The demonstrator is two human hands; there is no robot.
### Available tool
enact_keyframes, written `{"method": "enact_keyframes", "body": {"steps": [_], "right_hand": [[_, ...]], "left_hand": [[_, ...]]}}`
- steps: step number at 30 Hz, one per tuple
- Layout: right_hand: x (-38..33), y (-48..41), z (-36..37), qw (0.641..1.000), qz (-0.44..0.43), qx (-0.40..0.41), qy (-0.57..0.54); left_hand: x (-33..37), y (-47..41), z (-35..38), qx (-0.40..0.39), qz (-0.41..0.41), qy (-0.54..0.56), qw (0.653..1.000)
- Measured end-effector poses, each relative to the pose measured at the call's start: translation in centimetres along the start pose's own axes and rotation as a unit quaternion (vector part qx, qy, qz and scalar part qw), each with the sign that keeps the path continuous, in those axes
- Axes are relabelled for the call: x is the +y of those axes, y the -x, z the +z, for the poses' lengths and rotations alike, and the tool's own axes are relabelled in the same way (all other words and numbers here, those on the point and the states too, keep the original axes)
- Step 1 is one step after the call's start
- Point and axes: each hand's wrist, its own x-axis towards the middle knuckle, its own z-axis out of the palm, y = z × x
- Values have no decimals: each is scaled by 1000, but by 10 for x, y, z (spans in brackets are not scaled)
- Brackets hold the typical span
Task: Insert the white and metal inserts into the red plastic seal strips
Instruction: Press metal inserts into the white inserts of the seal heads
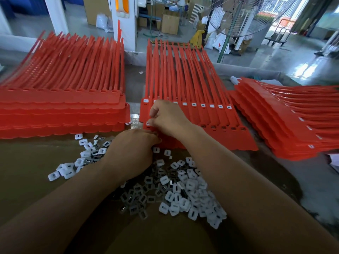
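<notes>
Head: right hand [166,119] at leftmost strip [144,112]

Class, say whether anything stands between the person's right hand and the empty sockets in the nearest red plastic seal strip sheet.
Nothing visible does. The right hand is at the left end of the red plastic sheet; its empty sockets lie uncovered to the right, bare plastic between.

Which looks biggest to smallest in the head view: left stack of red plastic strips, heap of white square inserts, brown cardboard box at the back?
1. left stack of red plastic strips
2. heap of white square inserts
3. brown cardboard box: far off, so only looks smallest.
</notes>
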Motion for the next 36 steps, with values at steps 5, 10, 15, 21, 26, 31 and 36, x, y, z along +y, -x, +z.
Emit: {"method": "enact_keyframes", "body": {"steps": [5,10,15,21,26,31,36], "right_hand": [[-5,22,-28,995,-18,-90,-49],[1,52,-53,991,-47,-115,-41],[17,79,-65,978,-49,-200,-20],[24,90,-57,965,-57,-256,-17],[24,89,-48,966,-66,-251,0],[25,88,-49,967,-69,-246,-21],[26,89,-53,971,-60,-217,-83]], "left_hand": [[-1,-2,0,4,3,8,1000],[0,-3,-1,3,4,4,1000],[2,-7,0,-12,-3,-1,1000],[3,-8,0,-21,-13,-19,1000],[3,-7,-2,-29,-15,-19,999],[3,-7,-2,-28,-11,-18,999],[2,-6,-1,-26,-13,-15,999]]}}
